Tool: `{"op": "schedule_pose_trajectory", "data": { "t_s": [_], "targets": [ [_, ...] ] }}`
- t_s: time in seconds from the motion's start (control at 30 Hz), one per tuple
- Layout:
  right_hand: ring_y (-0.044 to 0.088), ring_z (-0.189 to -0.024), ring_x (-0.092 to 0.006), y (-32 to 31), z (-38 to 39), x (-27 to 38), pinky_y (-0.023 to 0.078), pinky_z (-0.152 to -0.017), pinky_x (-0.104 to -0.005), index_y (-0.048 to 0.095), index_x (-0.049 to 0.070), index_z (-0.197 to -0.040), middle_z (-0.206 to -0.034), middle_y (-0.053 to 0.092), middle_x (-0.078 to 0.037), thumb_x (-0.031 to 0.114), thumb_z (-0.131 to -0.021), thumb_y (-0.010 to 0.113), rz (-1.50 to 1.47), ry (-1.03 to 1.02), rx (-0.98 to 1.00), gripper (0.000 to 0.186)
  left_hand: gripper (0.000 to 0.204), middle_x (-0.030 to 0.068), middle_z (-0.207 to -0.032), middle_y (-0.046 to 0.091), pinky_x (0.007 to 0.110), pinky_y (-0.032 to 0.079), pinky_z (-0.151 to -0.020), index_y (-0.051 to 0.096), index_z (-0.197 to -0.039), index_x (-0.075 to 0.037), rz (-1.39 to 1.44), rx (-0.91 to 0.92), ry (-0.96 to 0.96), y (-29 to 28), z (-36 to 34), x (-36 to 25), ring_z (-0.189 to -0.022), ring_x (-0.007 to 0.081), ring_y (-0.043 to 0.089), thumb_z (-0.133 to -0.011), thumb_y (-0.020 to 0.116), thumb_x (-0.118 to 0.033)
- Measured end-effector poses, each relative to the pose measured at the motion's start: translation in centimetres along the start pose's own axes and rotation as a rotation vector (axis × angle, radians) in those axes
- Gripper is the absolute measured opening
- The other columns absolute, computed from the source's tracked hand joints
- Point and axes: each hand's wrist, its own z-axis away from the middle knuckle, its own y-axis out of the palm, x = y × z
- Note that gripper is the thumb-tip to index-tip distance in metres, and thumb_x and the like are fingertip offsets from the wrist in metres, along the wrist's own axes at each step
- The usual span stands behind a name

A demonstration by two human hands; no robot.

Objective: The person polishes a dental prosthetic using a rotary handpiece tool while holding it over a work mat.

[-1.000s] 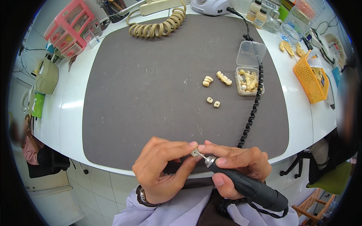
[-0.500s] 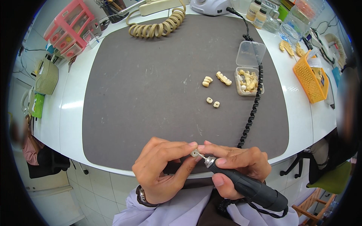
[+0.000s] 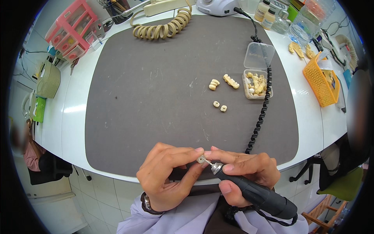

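Between the thumb and index finger of my left hand [image 3: 165,173] is pinched a small off-white dental crown [image 3: 201,159]. My right hand [image 3: 249,171] grips a black rotary handpiece [image 3: 259,197] with a silver collar. Its thin bur [image 3: 209,162] reaches to the crown and appears to touch it. Both hands are close together above the mat's near edge. Farther off lie two loose crowns [image 3: 220,106], a short joined tooth piece [image 3: 214,84] and a longer dental bridge [image 3: 231,81]. An open clear plastic box [image 3: 246,87] holds several more tooth pieces [image 3: 257,82].
A black coiled cord [image 3: 260,121] crosses the grey mat [image 3: 156,101] on the right, passing over the box. Beyond are a beige coiled hose [image 3: 161,31] and a white control unit [image 3: 216,7]. Pink drawers [image 3: 72,29] stand far left; an orange basket [image 3: 317,84] sits right.
Hardly anything differs. Both hands keep the crown and handpiece in nearly the same place, with only a very slight shift at the bur.
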Motion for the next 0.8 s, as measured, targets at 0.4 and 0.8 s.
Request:
{"op": "schedule_pose_trajectory", "data": {
  "t_s": [0.4, 0.8],
  "targets": [
    [0.07, -0.089, -0.0341, 0.06, 0.04, 0.02, 0.057, -0.081, -0.0409, 0.061, -0.003, -0.086, -0.086, 0.069, -0.025, 0.004, -0.071, 0.075, -0.006, 0.011, 0.002, 0.022, 0.029, 0.0053, -0.081, 0.071, 0.022, 0.045, -0.048, 0.071, -0.09, -0.003, -0.001, -0.01, -0.011, 0.04, 0.25, 0.14, -0.066, 0.014, 0.059, -0.064, 0.081, 0.004],
    [0.071, -0.086, -0.0344, -0.2, 0.0, -0.03, 0.057, -0.078, -0.0384, 0.06, -0.003, -0.084, -0.093, 0.067, -0.029, 0.006, -0.071, 0.074, 0.038, 0.002, 0.038, 0.022, 0.026, 0.0097, -0.078, 0.068, 0.022, 0.043, -0.053, 0.067, -0.089, 0.001, -0.008, 0.012, 0.008, 0.1, 0.18, 0.01, -0.066, 0.0125, 0.056, -0.066, 0.075, 0.011]
  ]
}}
